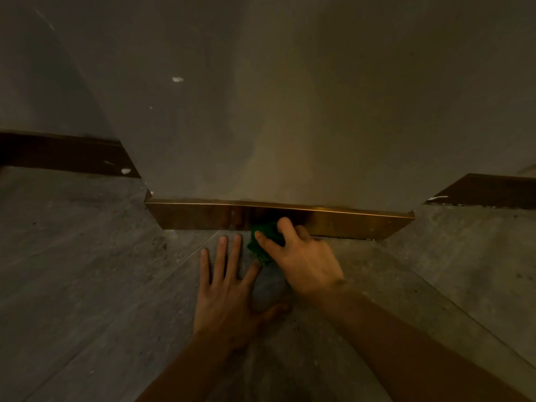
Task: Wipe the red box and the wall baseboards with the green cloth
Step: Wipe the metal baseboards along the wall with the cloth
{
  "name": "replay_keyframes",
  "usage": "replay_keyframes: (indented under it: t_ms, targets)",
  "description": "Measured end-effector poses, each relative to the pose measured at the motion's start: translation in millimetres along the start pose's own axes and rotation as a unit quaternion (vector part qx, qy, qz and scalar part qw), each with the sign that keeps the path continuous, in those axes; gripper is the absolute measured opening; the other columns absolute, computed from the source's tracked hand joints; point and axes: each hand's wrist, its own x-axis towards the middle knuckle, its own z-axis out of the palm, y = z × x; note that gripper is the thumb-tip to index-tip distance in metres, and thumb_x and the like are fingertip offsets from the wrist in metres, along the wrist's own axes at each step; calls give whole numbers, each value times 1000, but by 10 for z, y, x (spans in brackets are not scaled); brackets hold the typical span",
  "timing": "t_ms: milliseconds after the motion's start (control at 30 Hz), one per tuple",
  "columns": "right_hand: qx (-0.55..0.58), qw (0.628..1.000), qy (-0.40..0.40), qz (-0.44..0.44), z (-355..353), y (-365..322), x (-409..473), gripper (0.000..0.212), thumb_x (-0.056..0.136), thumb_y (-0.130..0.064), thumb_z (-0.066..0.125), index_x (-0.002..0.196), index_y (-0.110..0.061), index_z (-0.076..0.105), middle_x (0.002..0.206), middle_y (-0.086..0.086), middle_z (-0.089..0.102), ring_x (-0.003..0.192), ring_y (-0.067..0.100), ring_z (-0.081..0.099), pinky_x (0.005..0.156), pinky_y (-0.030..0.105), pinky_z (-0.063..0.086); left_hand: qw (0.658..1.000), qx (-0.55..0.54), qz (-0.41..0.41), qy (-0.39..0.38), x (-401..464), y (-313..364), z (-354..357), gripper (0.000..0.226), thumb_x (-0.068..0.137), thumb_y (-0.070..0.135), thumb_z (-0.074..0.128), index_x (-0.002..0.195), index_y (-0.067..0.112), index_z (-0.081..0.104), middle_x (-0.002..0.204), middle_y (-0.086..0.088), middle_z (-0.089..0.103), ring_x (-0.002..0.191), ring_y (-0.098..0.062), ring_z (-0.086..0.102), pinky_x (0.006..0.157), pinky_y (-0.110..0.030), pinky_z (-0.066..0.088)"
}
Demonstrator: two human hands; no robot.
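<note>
Green cloth (262, 245) is bunching under the right hand (304, 259), whose fingers are clamping it against the lower edge of the brass-coloured baseboard (333, 220), where that strip is meeting the grey floor (87, 271). Just beside it, the left hand (229, 291) is lying flat on the floor, fingers spreading apart and gripping nothing. Baseboard is running free to both sides of the cloth, ending at two mitred corners. Darker baseboard sections (66, 155) are sitting further back on either side, below the plain wall (290, 111).
</note>
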Motion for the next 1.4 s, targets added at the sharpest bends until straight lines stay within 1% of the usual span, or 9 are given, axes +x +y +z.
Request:
replay_keyframes:
  t_ms: [167, 333, 400, 567, 733, 867, 967, 1067, 1400]
  targets:
    - [-43, 999, -1, -21, 64, -39, 106, 58, 81, -18, 72, 136, -18, 53, 120, 16, 32, 78, 34, 57, 43, 32, 29, 1000, 9, 7, 6, 4, -24, 48, 99, 79, 95, 29, 153, 30, 40, 169, -17, 2, 156, -37, -7, 120, -69, 12]
    - [-92, 995, -12, -44, 108, -15, 132, 39, 94, -14, 42, 130, -15, 54, 118, 17, 50, 71, 32, 55, 40, 32, 32, 1000, 8, 7, -3, 24, -20, 52, 101, 78, 96, 26, 154, 31, 38, 169, -17, -3, 155, -37, -11, 120, -69, 10]
    - [-104, 994, -17, -42, 95, -21, 134, 42, 95, -14, 28, 125, -15, 57, 116, 16, 54, 68, 30, 55, 41, 32, 31, 1000, 12, 3, -12, 22, -23, 36, 100, 79, 96, 24, 156, 32, 34, 169, -16, -7, 155, -37, -15, 120, -68, 7]
    - [-110, 992, -48, -37, 72, -51, 120, 48, 89, -11, 27, 129, -14, 55, 127, 19, 47, 73, 33, 56, 45, 34, 29, 999, 20, 1, -32, 2, -25, -3, 100, 78, 96, 17, 158, 36, 24, 168, -15, -16, 152, -36, -23, 121, -66, 1]
    - [-131, 989, -72, -12, 30, 42, 43, 56, 93, -13, 11, 131, -16, 54, 135, 18, 44, 71, 29, 60, 48, 34, 32, 1000, 5, -1, -24, -10, -28, -1, 102, 77, 98, 16, 160, 38, 6, 168, -14, -18, 152, -35, -25, 121, -66, 0]
    - [-117, 984, -129, 32, 12, 308, -131, 51, 99, -13, 26, 149, -21, 32, 148, 21, 23, 77, 29, 64, 52, 34, 36, 1000, -19, 2, -3, -12, -29, 1, 103, 77, 98, 21, 159, 42, -3, 169, -14, -12, 153, -34, -21, 122, -66, 1]
    - [-115, 980, -143, 81, 7, 510, -297, 54, 101, -13, 40, 151, -26, 25, 143, 18, 21, 73, 24, 63, 52, 33, 41, 1000, -20, 4, 3, -13, -29, 9, 102, 77, 98, 22, 159, 42, -3, 170, -13, -12, 153, -34, -21, 122, -66, 2]
    - [-118, 974, -154, 114, 6, 644, -438, 57, 101, -17, 46, 152, -27, 23, 139, 16, 22, 75, 22, 61, 56, 32, 49, 1000, -25, 9, 8, -19, -27, 14, 103, 78, 97, 24, 160, 41, -2, 170, -14, -10, 154, -34, -19, 122, -67, 2]
    - [-95, 965, -154, 192, -11, 826, -623, 57, 93, -21, 63, 143, -26, 37, 133, 12, 26, 76, 19, 59, 55, 28, 48, 999, -32, 10, 7, -6, -31, 10, 105, 77, 98, 24, 160, 40, -2, 170, -14, -7, 154, -34, -17, 121, -68, 3]
